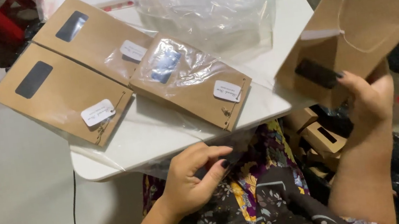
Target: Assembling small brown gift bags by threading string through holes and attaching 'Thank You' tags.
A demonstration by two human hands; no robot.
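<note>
Your right hand (pixel 371 95) grips the bottom edge of a brown kraft paper bag with a white cord handle (pixel 367 10), held up off the right edge of the white table (pixel 161 133). Your left hand (pixel 193 178) rests curled in your lap, fingers pinched on something too small to tell. Three flat brown windowed packets with white tags (pixel 190 79) lie in clear film on the table, near its front edge.

White bench (pixel 271 29), packed goods.
Three flat brown window packets (pixel 64 92) in clear wrap lie there; crumpled clear plastic bags (pixel 205 7) behind; black cable (pixel 75 218) hangs left.
</note>
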